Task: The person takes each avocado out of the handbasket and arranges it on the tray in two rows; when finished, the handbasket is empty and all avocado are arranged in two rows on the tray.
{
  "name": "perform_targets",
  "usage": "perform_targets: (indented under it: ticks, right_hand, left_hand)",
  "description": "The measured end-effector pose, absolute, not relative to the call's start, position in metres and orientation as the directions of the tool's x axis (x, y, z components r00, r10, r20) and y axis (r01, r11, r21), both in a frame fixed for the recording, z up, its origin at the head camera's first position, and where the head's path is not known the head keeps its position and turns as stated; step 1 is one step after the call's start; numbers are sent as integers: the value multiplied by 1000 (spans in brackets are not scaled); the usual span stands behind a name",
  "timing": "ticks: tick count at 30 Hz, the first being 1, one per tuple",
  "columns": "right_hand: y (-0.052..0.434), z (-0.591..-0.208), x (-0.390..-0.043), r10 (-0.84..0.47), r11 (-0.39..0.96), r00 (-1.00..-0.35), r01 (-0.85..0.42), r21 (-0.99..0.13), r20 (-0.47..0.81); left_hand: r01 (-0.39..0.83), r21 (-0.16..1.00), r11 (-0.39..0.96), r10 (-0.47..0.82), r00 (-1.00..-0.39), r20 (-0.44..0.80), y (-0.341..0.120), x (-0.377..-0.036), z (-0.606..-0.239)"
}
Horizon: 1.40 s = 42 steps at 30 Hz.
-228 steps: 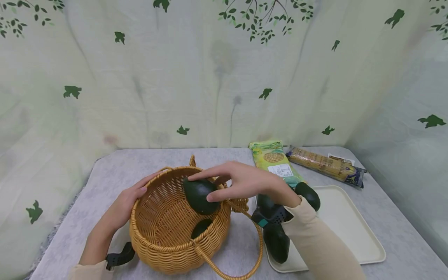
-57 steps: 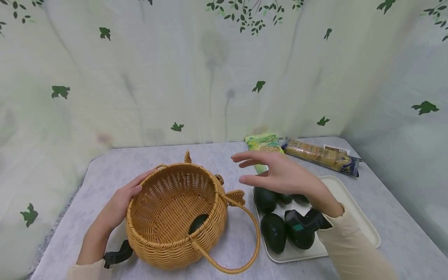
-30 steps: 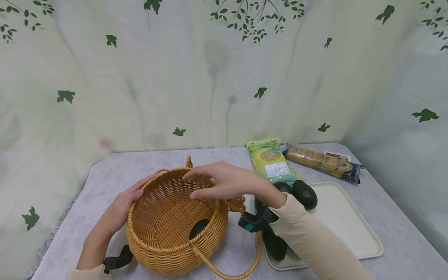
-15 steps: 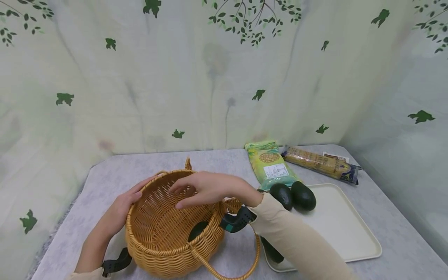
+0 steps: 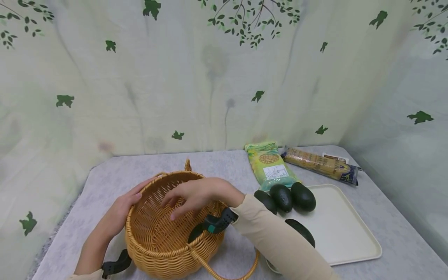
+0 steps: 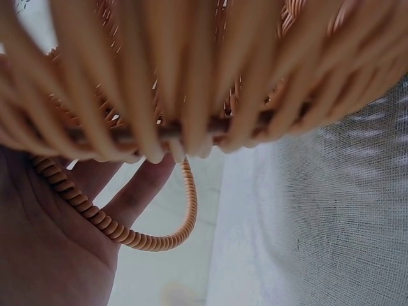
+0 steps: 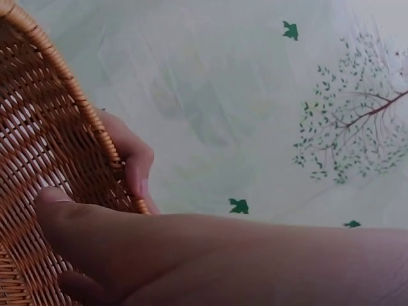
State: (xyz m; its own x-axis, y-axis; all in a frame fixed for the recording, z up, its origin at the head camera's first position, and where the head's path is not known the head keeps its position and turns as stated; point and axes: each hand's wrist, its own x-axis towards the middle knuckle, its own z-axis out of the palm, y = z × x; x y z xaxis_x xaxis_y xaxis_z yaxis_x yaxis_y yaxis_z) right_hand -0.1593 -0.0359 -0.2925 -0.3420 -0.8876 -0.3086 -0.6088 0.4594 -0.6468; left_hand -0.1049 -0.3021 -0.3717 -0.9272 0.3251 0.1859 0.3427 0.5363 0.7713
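A round wicker basket (image 5: 154,245) stands on the grey table, its handle folded down at the front. My left hand (image 5: 120,208) holds its left rim, thumb hooked over the edge, palm (image 6: 51,255) against the weave. My right hand (image 5: 182,198) reaches down into the basket with fingers spread and nothing in them. A dark avocado (image 5: 195,234) lies on the basket floor just below that hand, partly hidden by my wrist strap. In the right wrist view my right hand (image 7: 127,255) hangs beside the inner wall, and my left thumb (image 7: 137,169) shows over the rim.
A cream tray (image 5: 346,237) to the right carries several dark avocados (image 5: 281,197). Behind it lie a green packet (image 5: 270,165) and a brown packet (image 5: 320,163). A leaf-print cloth walls in the back and right sides.
My right hand has swung left from above the tray and dropped into the basket, empty. Earlier it held an avocado over the basket. My left hand has stayed on the rim.
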Motion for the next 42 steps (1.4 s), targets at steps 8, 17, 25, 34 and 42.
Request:
perform_targets:
  ticks: [8,17,25,34,42]
  right_hand:
    - [-43,-299,-167,-905,420,-248,-637,-646,-345]
    - [-50,-308,-168,-860,468,-216,-697,-543,-463]
    - [-55,-311,-163,-769,558,-279,-733,-389,-576]
    - [-56,-316,-159,-743,628,-455,-728,-275,-491]
    - [-58,-322,-163,-774,617,-495,-731,-292,-394]
  left_hand:
    - [326,782,530,323,-931,169,-303,-105,-372]
    - [329,783,528,326,-930,171,-303,-104,-372]
    - [299,791,533,311,-939,145,-303,-104,-372]
    - [306,787,535,312,-938,153,-303,-103,-373]
    - [317,777,544,310,-936,165,-301,-103,-371]
